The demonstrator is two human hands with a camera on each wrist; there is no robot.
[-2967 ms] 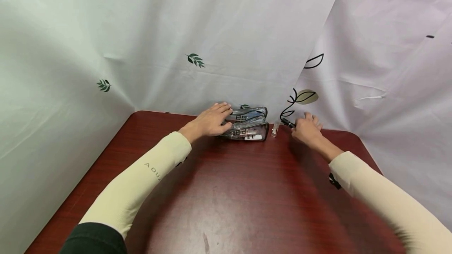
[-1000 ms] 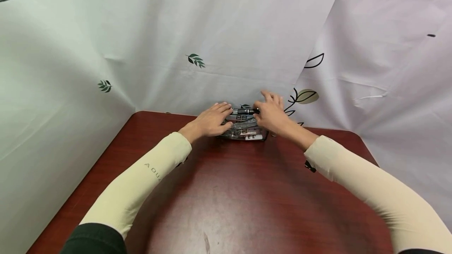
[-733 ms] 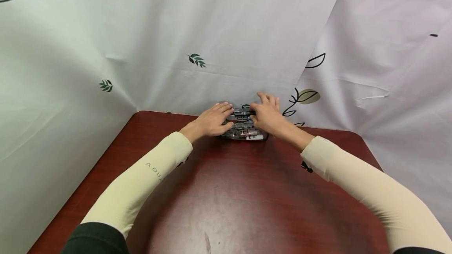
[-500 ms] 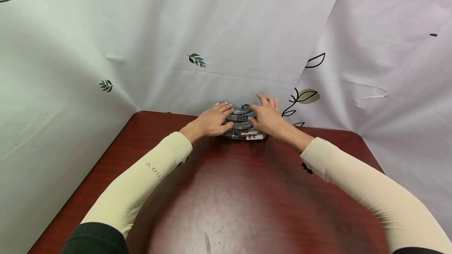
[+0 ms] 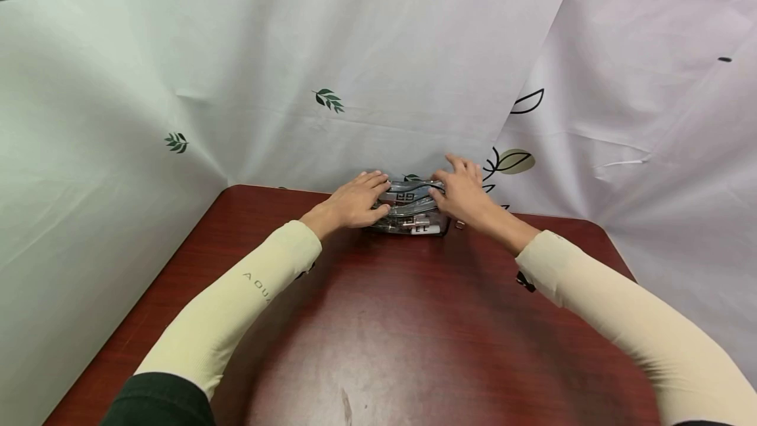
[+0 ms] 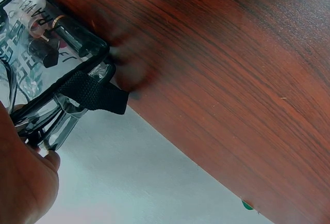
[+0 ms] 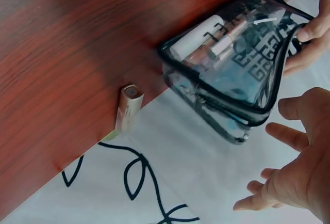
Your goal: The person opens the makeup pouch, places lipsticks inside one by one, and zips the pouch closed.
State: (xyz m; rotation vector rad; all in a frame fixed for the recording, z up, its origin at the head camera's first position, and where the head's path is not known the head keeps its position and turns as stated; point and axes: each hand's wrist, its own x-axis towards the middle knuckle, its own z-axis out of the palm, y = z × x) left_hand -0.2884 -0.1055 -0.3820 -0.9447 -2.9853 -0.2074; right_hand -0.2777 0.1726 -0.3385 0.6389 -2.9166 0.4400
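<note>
A clear cosmetic bag (image 5: 408, 204) with black trim lies at the back edge of the table, its top gaping. My left hand (image 5: 353, 202) grips its left side, the thumb in front and fingers behind. Several cosmetics show through the plastic, among them a white tube (image 7: 198, 37) and a dark-capped tube (image 6: 75, 34). Just off the bag's right end is my right hand (image 5: 464, 194), fingers spread and holding nothing, as the right wrist view (image 7: 304, 157) confirms. A small slim cosmetic tube (image 7: 129, 108) sits to the right of the bag, mostly hidden by the right hand in the head view.
The dark red wooden table (image 5: 378, 321) ends right behind the bag. A pale printed cloth (image 5: 402, 84) hangs close behind and on both sides. A black strap tab (image 6: 95, 94) sticks out from the bag's left end.
My right hand carried a slim black tube leftward from beside the bag, put it into the opening and let go. It has since drawn back slightly right. The left hand stays put.
</note>
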